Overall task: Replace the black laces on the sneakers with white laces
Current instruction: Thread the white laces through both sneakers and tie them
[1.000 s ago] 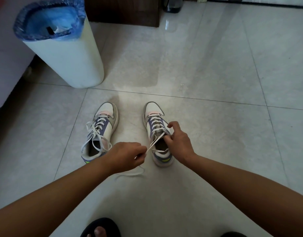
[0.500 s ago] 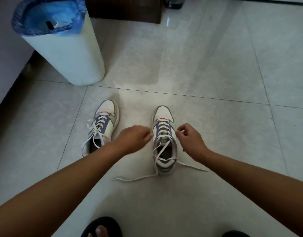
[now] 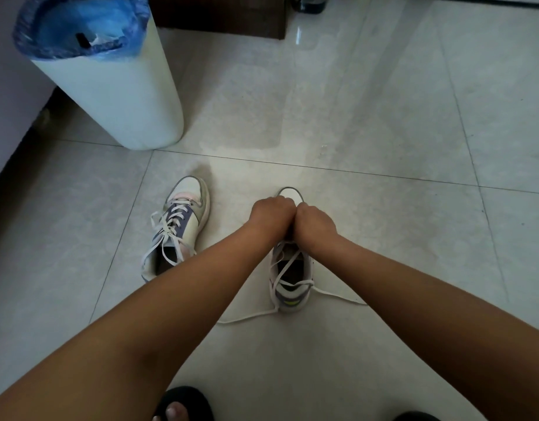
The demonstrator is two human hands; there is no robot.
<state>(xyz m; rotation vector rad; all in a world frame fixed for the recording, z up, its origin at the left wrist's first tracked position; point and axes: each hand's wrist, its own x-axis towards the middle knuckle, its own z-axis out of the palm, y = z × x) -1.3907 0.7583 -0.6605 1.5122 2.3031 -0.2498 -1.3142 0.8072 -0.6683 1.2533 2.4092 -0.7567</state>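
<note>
Both hands curled, knuckles touching, over right sneaker [image 3: 291, 268] toe, twelve o'clock: left hand [image 3: 272, 212], right hand [image 3: 315, 221]; grasp hidden, cannot tell.

On the pale tiled floor [image 3: 383, 117] stand two white, lilac and pink lace-up sneakers, toes pointing away. Both hands are curled knuckle to knuckle over the laced front of the right sneaker [image 3: 291, 275]: left hand [image 3: 272, 212], right hand [image 3: 315, 221]; what the fingers hold is hidden. Its white lace ends [image 3: 247, 317] trail on the tiles beside the heel. The left sneaker [image 3: 178, 229] stands apart, loosely laced. A white cylindrical bin with blue liner [image 3: 116, 92] stands at the floor's far left.
</note>
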